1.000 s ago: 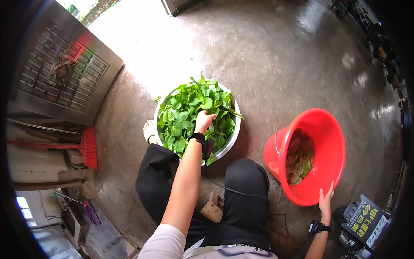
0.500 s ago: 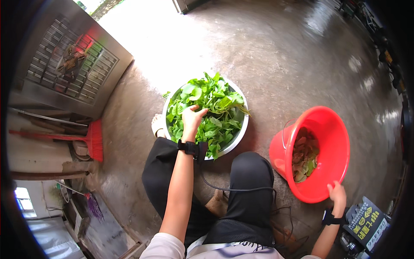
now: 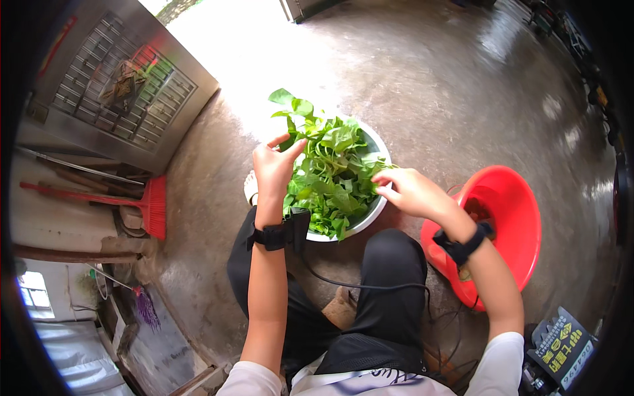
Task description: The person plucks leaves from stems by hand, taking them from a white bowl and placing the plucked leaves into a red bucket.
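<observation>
In front of my knees stands a round light-rimmed basin [image 3: 382, 146] heaped with leafy green stems [image 3: 337, 155]. My left hand [image 3: 274, 168] is at the basin's left side, thumb and fingers closed round a leafy green sprig [image 3: 300, 109] whose leaves rise above the heap. Over the right rim, my right hand [image 3: 415, 191] is closed in a pinch at the stem ends sticking out there. Its fingertips partly hide what they grip. Both wrists wear black straps.
Right of my knees a red bucket [image 3: 522, 224], tilted in view, holds brownish and green leaf scraps. A black cable [image 3: 356, 286] crosses my lap. A red broom [image 3: 155, 208] leans at the left by a metal door [image 3: 175, 132]. A dark sign [image 3: 561, 343] stands at the lower right.
My right hand has come from the bucket's rim to the basin's right edge. My left hand has moved slightly left and up, and a leafy sprig now rises above the heap.
</observation>
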The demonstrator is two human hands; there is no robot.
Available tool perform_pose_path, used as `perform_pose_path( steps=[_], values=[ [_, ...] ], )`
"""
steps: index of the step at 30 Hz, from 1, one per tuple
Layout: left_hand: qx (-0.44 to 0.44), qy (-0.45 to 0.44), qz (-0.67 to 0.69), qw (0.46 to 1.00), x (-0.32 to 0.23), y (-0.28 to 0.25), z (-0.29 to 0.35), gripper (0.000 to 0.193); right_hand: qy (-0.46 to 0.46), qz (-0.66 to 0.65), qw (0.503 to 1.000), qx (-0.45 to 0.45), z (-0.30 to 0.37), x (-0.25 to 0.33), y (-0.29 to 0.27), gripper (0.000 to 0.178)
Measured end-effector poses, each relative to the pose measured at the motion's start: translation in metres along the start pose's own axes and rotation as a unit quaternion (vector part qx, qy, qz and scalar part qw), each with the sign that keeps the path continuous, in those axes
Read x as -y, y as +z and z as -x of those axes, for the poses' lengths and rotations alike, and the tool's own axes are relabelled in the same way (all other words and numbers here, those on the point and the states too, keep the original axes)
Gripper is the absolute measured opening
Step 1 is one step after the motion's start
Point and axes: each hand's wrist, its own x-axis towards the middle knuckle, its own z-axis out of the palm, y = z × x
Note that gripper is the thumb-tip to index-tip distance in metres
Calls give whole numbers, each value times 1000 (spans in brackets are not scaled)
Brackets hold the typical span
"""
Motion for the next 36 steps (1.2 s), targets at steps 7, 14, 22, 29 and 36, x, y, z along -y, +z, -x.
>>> perform_pose_path(
  steps=[7, 14, 22, 29, 36],
  values=[
    [13, 20, 81, 996, -13, -21, 6, 46, 87, 56, 994, 45, -86, -11, 86, 31],
    [17, -1, 138, 990, 7, -35, -14, 47, 96, -5, 992, -81, -106, -6, 103, 19],
    [-101, 86, -113, 985, 68, -34, -33, 44, 75, 9, 982, -175, -107, 0, 67, 21],
    [-85, 98, -19, 991, 38, -20, -17, 29, 31, -192, 951, -239, -104, 3, 59, 21],
    [80, 99, 144, 981, -4, -3, -3, 23, -8, -249, 933, -258, -51, 21, 12, 20]
  ],
)
